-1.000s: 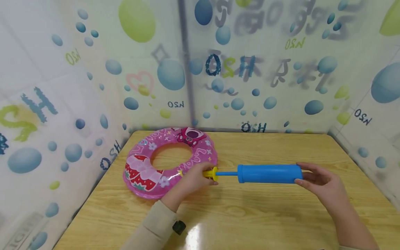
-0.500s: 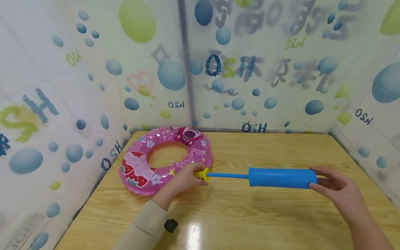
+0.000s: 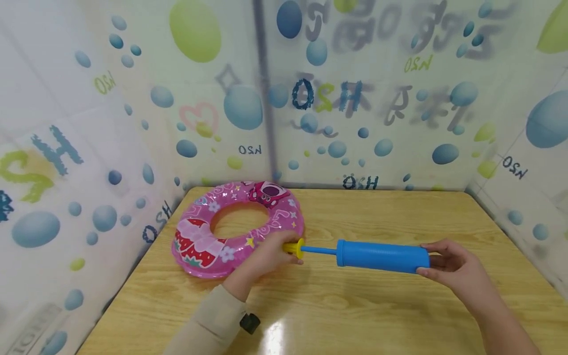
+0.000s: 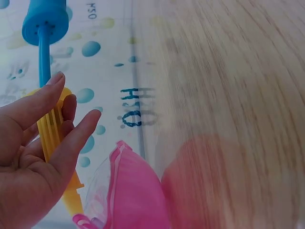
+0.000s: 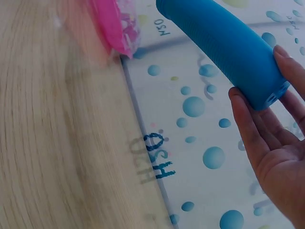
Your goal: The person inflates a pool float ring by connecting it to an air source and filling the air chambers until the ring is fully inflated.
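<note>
A pink swim ring (image 3: pixel 241 251) printed with strawberries lies at the table's left. Beside its right front edge, my left hand (image 3: pixel 270 254) holds the yellow handle (image 4: pixel 50 131) of a hand pump between thumb and fingers. The handle's tapered lower end meets the pink ring in the left wrist view. From the handle a blue rod (image 3: pixel 320 250) runs right into the pump's blue barrel (image 3: pixel 383 256), with a short length of rod exposed. My right hand (image 3: pixel 459 266) grips the barrel's far end, which shows small holes in the right wrist view. The barrel is held above the table, almost level.
The wooden table (image 3: pixel 337 315) spreads out below both hands. A patterned curtain (image 3: pixel 372 118) with bubbles and lettering closes off the back and both sides. A small black object (image 3: pixel 250 323) sits at the left sleeve's cuff (image 3: pixel 222 310).
The barrel first slid right with my right hand, baring more rod, then came back left and covered much of it. My left hand and the ring shifted slightly left, then partly back.
</note>
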### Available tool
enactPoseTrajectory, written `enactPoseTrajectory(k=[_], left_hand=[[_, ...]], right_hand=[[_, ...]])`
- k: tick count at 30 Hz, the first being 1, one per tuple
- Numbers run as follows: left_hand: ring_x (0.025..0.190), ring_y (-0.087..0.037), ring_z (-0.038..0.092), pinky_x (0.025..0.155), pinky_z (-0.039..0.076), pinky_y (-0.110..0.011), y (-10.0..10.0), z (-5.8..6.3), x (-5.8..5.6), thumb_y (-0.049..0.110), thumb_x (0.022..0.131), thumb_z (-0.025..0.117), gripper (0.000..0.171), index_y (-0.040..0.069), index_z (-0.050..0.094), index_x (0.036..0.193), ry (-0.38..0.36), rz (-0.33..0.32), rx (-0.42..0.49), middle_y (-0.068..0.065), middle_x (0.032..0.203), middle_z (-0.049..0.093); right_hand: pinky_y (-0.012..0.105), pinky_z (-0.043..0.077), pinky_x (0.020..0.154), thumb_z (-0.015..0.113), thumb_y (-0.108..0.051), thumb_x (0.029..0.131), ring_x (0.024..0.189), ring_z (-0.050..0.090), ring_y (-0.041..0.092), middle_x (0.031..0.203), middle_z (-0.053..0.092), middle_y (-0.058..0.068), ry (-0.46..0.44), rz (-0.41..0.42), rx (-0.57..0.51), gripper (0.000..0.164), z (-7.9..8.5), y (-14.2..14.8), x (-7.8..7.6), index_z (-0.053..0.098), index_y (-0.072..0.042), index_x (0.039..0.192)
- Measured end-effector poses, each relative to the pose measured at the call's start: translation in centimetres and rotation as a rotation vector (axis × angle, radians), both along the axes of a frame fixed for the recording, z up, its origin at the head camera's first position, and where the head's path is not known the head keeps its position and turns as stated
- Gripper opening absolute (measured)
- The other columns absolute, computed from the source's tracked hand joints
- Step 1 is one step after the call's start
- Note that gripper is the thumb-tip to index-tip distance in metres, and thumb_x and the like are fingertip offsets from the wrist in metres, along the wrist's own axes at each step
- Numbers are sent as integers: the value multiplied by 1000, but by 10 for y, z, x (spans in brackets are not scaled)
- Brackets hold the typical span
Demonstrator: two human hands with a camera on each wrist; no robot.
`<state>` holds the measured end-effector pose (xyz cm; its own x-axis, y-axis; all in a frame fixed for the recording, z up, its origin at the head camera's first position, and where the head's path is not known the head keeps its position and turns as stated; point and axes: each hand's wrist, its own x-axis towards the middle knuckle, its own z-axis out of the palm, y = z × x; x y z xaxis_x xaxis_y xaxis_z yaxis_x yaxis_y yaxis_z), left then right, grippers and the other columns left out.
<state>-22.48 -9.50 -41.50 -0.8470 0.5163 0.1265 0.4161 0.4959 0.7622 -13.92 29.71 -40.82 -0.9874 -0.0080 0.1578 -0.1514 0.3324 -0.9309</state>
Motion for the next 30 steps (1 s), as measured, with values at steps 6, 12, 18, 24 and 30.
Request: enactPoseTrajectory(k=[6, 12, 18, 24, 30], left_hand=[[92, -20, 56, 86, 51, -34, 11, -2, 4, 4, 82, 77, 34, 6, 65, 114, -45, 37, -20, 0, 100, 62], [101, -22, 56, 92, 50, -38, 21, -6, 5, 4, 82, 77, 45, 5, 63, 124, -50, 56, -38, -5, 114, 62], [97, -20, 57, 89, 51, -35, 33, -9, 6, 5, 82, 78, 39, 5, 65, 119, -10, 34, -40, -2, 107, 64], [94, -17, 55, 85, 50, -31, 32, -8, 8, 8, 83, 78, 37, 8, 65, 117, -10, 2, -48, 2, 104, 62], [93, -17, 57, 86, 51, -32, 25, 0, 5, 10, 84, 77, 39, 7, 64, 121, -33, 28, -19, 2, 103, 63]], right_hand=[[29, 57, 69, 75, -4, 84, 90, 66, 8, 105, 63, -16, 11, 42, -17, 38, -5, -17, -6, 62, -5, 120], [31, 57, 70, 77, -4, 83, 90, 66, 9, 105, 64, -12, 16, 60, -43, 39, -8, -32, -9, 61, 0, 118], [33, 57, 72, 79, -6, 82, 91, 66, 8, 107, 64, -5, 3, 43, -33, 43, -8, -41, -9, 59, 3, 118], [31, 57, 72, 79, -7, 82, 91, 66, 7, 106, 64, -7, 33, 35, -17, 44, -6, -43, -5, 59, 2, 120], [25, 56, 71, 74, -5, 86, 92, 66, 3, 108, 63, -17, 100, 1, 6, 41, 1, -31, -2, 61, -1, 124]])
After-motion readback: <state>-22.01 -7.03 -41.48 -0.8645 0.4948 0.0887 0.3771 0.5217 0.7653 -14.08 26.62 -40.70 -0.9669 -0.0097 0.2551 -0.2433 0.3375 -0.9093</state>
